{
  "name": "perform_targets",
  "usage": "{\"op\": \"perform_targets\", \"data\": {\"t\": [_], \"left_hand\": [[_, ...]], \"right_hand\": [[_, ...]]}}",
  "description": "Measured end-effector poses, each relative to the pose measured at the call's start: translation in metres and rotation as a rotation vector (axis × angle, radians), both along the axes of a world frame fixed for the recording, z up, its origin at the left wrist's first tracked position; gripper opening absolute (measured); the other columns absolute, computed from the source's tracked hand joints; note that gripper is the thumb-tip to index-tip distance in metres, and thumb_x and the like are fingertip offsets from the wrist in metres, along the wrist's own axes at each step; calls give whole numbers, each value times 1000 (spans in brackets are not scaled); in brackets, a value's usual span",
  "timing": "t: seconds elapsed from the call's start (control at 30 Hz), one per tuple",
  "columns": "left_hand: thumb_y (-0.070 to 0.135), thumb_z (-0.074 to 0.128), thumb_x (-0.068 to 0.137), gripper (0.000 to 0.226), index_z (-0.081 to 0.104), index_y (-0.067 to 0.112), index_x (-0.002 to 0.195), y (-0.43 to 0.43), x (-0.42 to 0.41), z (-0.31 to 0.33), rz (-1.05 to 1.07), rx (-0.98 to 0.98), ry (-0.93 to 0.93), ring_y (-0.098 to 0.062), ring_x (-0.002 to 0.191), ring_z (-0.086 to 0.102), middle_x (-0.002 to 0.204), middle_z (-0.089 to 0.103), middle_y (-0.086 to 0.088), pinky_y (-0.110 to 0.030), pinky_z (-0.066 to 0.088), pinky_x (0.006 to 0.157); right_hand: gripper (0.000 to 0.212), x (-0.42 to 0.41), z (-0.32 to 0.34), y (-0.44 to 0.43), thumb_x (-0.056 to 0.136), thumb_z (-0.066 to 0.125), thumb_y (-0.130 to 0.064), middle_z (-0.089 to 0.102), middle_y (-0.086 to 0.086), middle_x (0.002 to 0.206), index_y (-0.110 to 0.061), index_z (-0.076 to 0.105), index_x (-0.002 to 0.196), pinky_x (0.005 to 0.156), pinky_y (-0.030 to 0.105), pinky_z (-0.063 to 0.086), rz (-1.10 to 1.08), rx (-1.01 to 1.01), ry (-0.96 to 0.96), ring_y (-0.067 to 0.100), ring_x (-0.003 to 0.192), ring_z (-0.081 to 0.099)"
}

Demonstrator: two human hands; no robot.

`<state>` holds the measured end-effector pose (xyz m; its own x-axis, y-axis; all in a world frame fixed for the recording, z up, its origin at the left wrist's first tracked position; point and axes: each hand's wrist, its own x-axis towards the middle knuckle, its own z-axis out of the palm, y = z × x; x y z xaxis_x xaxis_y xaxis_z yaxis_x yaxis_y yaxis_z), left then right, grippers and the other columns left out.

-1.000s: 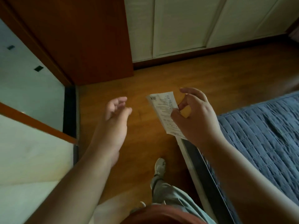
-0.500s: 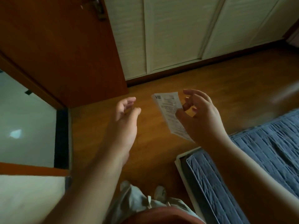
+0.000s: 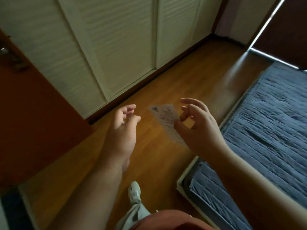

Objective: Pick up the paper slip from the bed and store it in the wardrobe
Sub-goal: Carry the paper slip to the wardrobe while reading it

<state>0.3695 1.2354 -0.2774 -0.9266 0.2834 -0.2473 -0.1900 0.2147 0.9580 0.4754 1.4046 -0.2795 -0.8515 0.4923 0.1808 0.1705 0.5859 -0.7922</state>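
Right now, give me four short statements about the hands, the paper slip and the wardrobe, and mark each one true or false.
1. The right hand pinches the paper slip. True.
2. The left hand holds a pen. False: it is empty, fingers loosely curled.
3. The wardrobe doors stand wide open. False: the pale louvred panels are shut.
4. The bed with its blue quilted cover lies to the person's right. True.

I see the wardrobe doors (image 3: 116, 47) ahead across the floor (image 3: 191, 77), the bed (image 3: 269, 130) to my right, a door (image 3: 33, 122) left.
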Motion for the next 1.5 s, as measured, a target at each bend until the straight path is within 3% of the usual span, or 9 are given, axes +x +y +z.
{"op": "perform_targets", "data": {"t": [0.27, 0.33, 0.43, 0.63, 0.87, 1.0, 1.13, 1.37, 1.5], "left_hand": [[33, 53, 97, 27, 60, 45, 120, 34, -116, -6, -271, 19, -29, -1, 107, 58, 120, 60, 23, -24, 45, 74], [32, 53, 97, 27, 61, 43, 120, 43, -136, -9, -313, 19, -37, 0, 107, 58, 119, 59, 22, -26, 46, 75], [30, 53, 97, 26, 61, 42, 119, 56, -158, -12, -358, 32, -59, 0, 107, 57, 118, 60, 21, -28, 47, 79], [24, 53, 98, 26, 62, 39, 118, 93, -193, -11, -443, 49, -96, 0, 112, 55, 121, 60, 17, -32, 46, 92], [23, 54, 98, 27, 63, 39, 117, 140, -238, -9, -462, 28, -59, -1, 111, 56, 119, 61, 17, -33, 46, 90], [22, 55, 97, 26, 64, 40, 113, 180, -267, -8, -456, 19, -45, 0, 111, 56, 119, 61, 17, -33, 46, 91], [25, 55, 97, 26, 63, 42, 115, 232, -290, -6, -483, -3, -30, 3, 109, 55, 119, 61, 20, -30, 46, 85], [27, 54, 98, 26, 63, 43, 117, 318, -321, -6, -497, 12, -28, 3, 113, 54, 122, 60, 21, -30, 45, 87], [26, 54, 99, 27, 63, 43, 119, 351, -338, -11, -501, 9, -61, 2, 114, 53, 124, 60, 20, -33, 45, 89]], "right_hand": [[14, -81, 3, 6, 80, 60, -44, 47, -11, 147, -34, 51, 75, 62, -6, 40, -313, 29, -56, 12, 127, 52], [14, -91, 3, 8, 80, 59, -44, 47, -11, 147, -32, 51, 75, 59, 0, 45, -370, 53, -71, 13, 127, 52], [15, -102, 4, 13, 79, 58, -43, 49, -7, 148, -31, 50, 75, 77, 13, 49, -432, 55, -93, 16, 131, 52], [14, -122, -1, 37, 78, 62, -37, 52, -8, 143, -27, 53, 74, 73, 6, 42, -578, 17, -58, 16, 126, 56], [14, -162, -11, 85, 81, 65, -36, 49, -11, 143, -26, 56, 77, 75, 12, 45, -610, -46, -12, 13, 128, 53], [15, -190, -13, 128, 84, 69, -31, 50, -10, 144, -25, 56, 78, 62, 1, 45, -614, -41, 2, 14, 127, 53], [15, -217, -15, 178, 84, 68, -32, 50, -9, 145, -26, 56, 77, 65, -7, 38, -606, -63, 8, 13, 126, 54], [14, -250, -6, 263, 82, 65, -37, 49, -9, 146, -28, 55, 77, 58, 6, 46, -597, -33, 2, 11, 127, 52], [16, -265, -3, 298, 86, 69, -30, 49, -9, 145, -27, 55, 79, 65, -6, 40, -604, -43, -9, 7, 122, 51]]}}
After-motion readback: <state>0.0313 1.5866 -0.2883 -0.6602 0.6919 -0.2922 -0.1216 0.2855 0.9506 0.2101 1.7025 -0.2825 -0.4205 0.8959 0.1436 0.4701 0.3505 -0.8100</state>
